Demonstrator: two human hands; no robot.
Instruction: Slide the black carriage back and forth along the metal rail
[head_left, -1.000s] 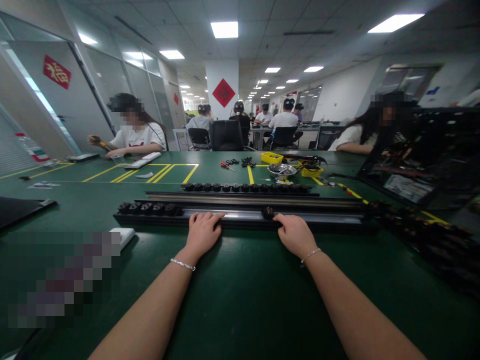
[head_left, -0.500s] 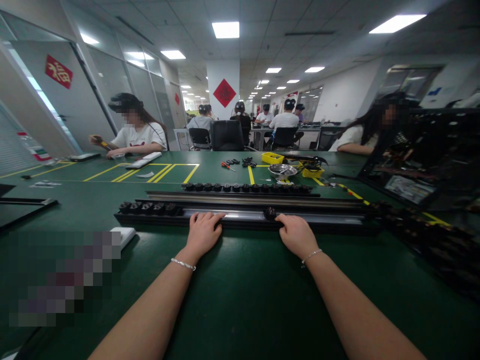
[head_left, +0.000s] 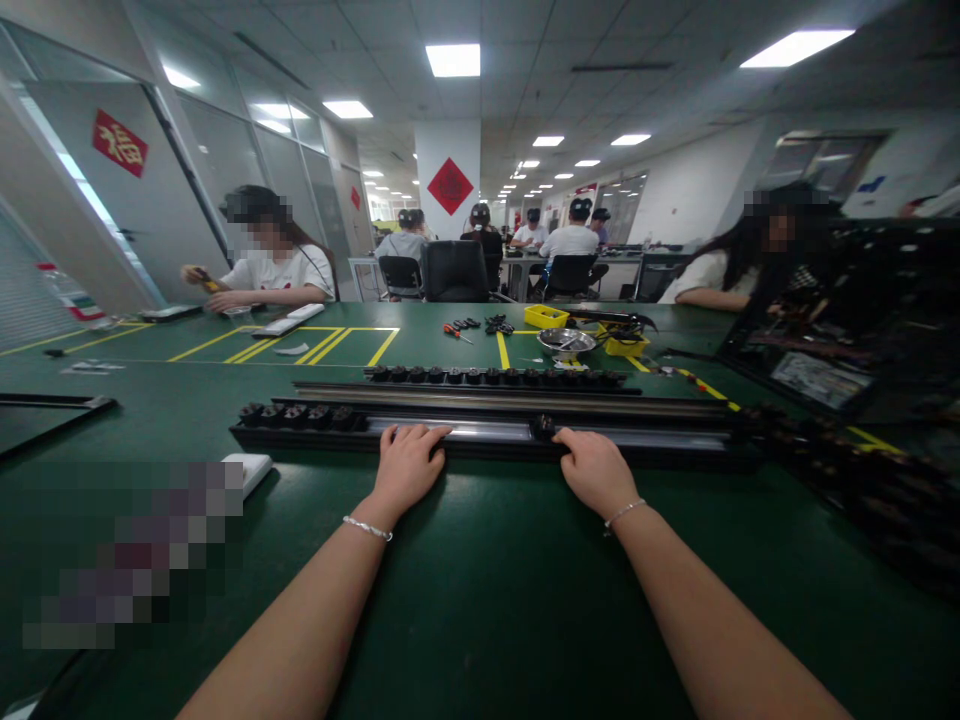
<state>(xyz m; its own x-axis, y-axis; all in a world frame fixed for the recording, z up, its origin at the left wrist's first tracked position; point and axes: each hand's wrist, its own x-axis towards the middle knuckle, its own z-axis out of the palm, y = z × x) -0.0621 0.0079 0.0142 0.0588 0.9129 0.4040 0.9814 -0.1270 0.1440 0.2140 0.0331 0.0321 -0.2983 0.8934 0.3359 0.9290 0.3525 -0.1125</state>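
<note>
A long black rail [head_left: 495, 452] with a pale inner channel lies across the table in front of me. My left hand [head_left: 409, 465] is closed over its near edge, fingertips on the channel and thumb to the right. My right hand [head_left: 598, 468] is also closed at the near edge, its index fingertip against the right side of a single round black module [head_left: 543, 427] seated in the rail. Several similar black modules [head_left: 296, 416] sit in a row at the rail's left end. The undersides of both hands' fingers are hidden.
Behind the rail lie another long bar [head_left: 480, 398] and a row of black modules [head_left: 491, 376]. Farther back are a metal bowl [head_left: 566, 345], yellow bins [head_left: 546, 316] and a screwdriver [head_left: 456, 333]. Dark parts [head_left: 855, 480] crowd the right. Co-workers sit across the table.
Both hands stay in place on the rail, and the module looks unmoved beside the right fingertip. At the far left, a co-worker's hands have shifted slightly.
</note>
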